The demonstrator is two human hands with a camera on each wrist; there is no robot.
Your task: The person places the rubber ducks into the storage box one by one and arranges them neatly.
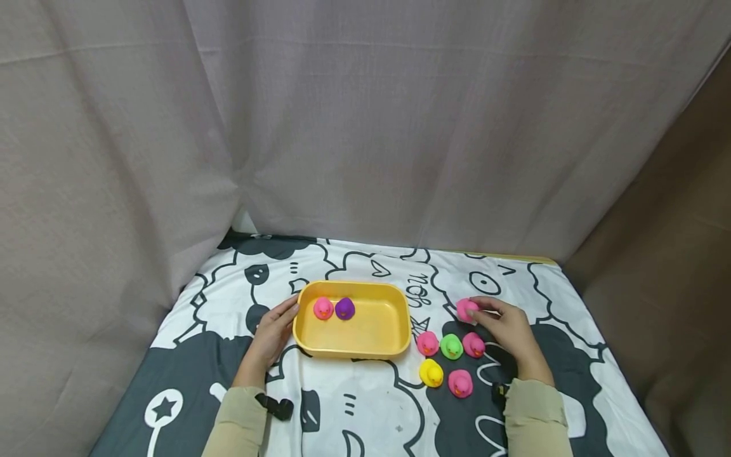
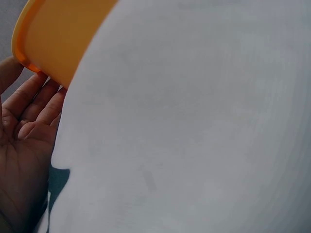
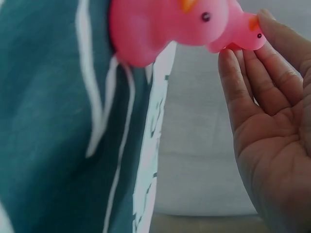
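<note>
My left hand [image 1: 273, 335] rests against the left end of a yellow tray [image 1: 354, 348], its fingertips touching the outer wall under the rim in the left wrist view. Inside the tray, toward its left, sit a pink rubber duck [image 1: 323, 309] and a purple rubber duck [image 1: 345, 308]. Between thumb and fingers, my right hand [image 1: 508, 327] pinches another pink rubber duck [image 3: 243, 34], right of the tray. Near that hand stand a pink duck [image 1: 427, 343], a green duck [image 1: 451, 346], a second pink duck [image 1: 473, 344], a yellow duck [image 1: 431, 373] and a front pink duck [image 1: 460, 384].
A black, white and grey patterned cloth [image 1: 354, 412] covers the table. Behind it hangs a grey curtain [image 1: 365, 139], and a darker brown curtain [image 1: 679, 254] hangs along the right side.
</note>
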